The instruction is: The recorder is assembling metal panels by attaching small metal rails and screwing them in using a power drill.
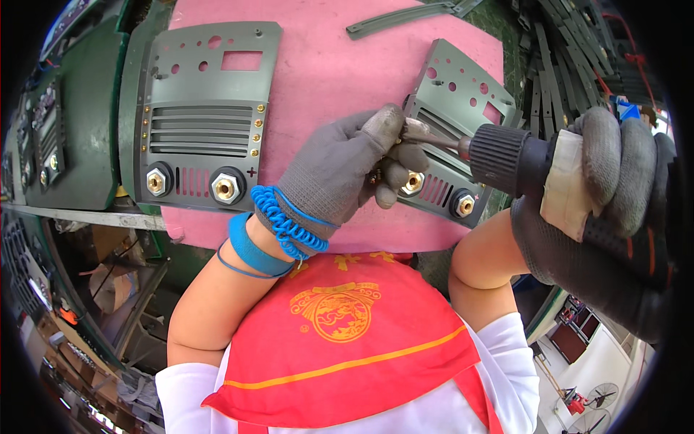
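Observation:
In my gloved right hand [611,181] is a black power screwdriver [500,158] with a ribbed collar and a pale wrap round its body. Its metal bit [442,142] points left, to the fingertips of my left hand [343,155]. That hand is gloved too, closed with thumb and fingers pinched at the bit's tip; small brass-coloured bits show between its curled fingers, too hidden to name. Beneath both hands lies a tilted grey metal panel [463,94] with round holes, slots and two brass-centred sockets, partly covered by my left hand. A similar panel [202,90] lies flat to the left, brass screws beside its slots.
Both panels rest on a pink foam sheet [325,58]. Grey metal strips [401,18] lie at its far edge, and more strips [553,72] are piled at the far right. Another panel [49,134] stands on a green surface at the left. Blue coiled cord [285,224] circles my left wrist.

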Tool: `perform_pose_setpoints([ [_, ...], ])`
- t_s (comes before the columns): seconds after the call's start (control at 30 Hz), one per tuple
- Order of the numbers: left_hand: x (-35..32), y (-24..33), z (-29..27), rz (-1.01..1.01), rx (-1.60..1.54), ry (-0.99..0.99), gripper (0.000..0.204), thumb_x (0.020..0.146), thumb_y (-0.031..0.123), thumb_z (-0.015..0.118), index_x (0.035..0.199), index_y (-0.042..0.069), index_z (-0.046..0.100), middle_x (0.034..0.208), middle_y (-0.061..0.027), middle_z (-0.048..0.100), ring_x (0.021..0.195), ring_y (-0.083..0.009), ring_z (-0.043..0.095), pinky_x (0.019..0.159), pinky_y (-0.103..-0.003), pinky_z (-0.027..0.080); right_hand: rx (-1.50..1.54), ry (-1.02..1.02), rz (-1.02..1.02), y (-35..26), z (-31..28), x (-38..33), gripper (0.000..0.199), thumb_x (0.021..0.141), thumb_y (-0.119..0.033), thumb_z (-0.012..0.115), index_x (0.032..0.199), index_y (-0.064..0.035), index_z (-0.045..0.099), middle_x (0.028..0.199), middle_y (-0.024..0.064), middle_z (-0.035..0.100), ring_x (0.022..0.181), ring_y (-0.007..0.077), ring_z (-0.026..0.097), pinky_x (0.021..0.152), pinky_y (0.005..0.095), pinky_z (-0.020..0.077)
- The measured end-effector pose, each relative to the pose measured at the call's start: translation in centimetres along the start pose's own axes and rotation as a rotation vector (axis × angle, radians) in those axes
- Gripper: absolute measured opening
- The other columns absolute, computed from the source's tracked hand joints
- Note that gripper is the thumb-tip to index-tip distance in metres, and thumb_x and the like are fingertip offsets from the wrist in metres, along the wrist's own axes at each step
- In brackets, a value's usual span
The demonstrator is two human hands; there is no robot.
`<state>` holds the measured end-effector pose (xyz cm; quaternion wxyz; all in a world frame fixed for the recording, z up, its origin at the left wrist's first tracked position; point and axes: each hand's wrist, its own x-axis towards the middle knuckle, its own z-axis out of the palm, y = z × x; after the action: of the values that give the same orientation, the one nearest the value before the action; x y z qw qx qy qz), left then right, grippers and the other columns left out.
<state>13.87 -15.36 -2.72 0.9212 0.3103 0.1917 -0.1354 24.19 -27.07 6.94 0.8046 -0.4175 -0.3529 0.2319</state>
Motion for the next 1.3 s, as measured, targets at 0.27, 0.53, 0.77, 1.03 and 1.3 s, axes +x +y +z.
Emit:
perform_pose_setpoints([
  [0.27,-0.4,0.0,0.4,-0.008,0.13,0.072,0.052,0.099,0.042,0.046,0.124,-0.003,0.052,0.092,-0.0039,0.055,0.07,-0.0087,0.045,0.062,-0.024,0.04,-0.011,-0.033,-0.013,-0.7,0.0,-0.6,0.048,0.084,-0.049,0.057,0.092,-0.0016,0.053,0.07,0.004,0.043,0.058,0.0161,0.039,0.057,0.0286,0.0333],
  [0.53,-0.1,0.0,-0.4,0.101,0.15,-0.06,0.043,0.096,0.019,0.043,0.129,-0.009,0.047,0.095,-0.0113,0.063,0.074,-0.0111,0.06,0.067,-0.025,0.05,-0.045,-0.042,-0.039,-0.3,-0.2,-0.2,0.051,0.084,-0.051,0.055,0.092,-0.0011,0.053,0.069,0.0044,0.043,0.058,0.0162,0.039,0.056,0.0287,0.0328],
  [0.77,-0.1,0.5,0.8,0.052,0.083,0.003,0.04,0.099,0.034,0.047,0.119,-0.001,0.054,0.092,-0.004,0.06,0.068,-0.0083,0.047,0.056,-0.023,0.039,-0.071,-0.06,-0.053,0.0,-0.3,0.1,0.053,0.084,-0.053,0.053,0.091,-0.0007,0.052,0.069,0.0048,0.043,0.058,0.0163,0.039,0.056,0.0287,0.0325],
  [1.03,0.2,-0.2,0.4,0.032,0.02,-0.028,0.046,0.097,0.048,0.048,0.102,0.003,0.06,0.071,0.001,0.051,0.055,-0.0067,0.036,0.048,-0.021,0.029,-0.092,-0.078,-0.063,0.3,-0.6,0.3,0.056,0.084,-0.056,0.052,0.09,-0.0002,0.052,0.068,0.0053,0.043,0.057,0.0163,0.039,0.056,0.0287,0.0321],
  [1.3,0.2,0.0,0.8,-0.019,-0.108,-0.033,0.051,0.096,0.049,0.05,0.111,0.002,0.06,0.071,0.0036,0.045,0.054,-0.0052,0.032,0.047,-0.021,0.028,-0.111,-0.089,-0.068,-0.1,-1.4,-0.2,0.059,0.084,-0.058,0.05,0.09,0.0003,0.052,0.068,0.0057,0.043,0.057,0.0164,0.038,0.055,0.0288,0.0316],
])
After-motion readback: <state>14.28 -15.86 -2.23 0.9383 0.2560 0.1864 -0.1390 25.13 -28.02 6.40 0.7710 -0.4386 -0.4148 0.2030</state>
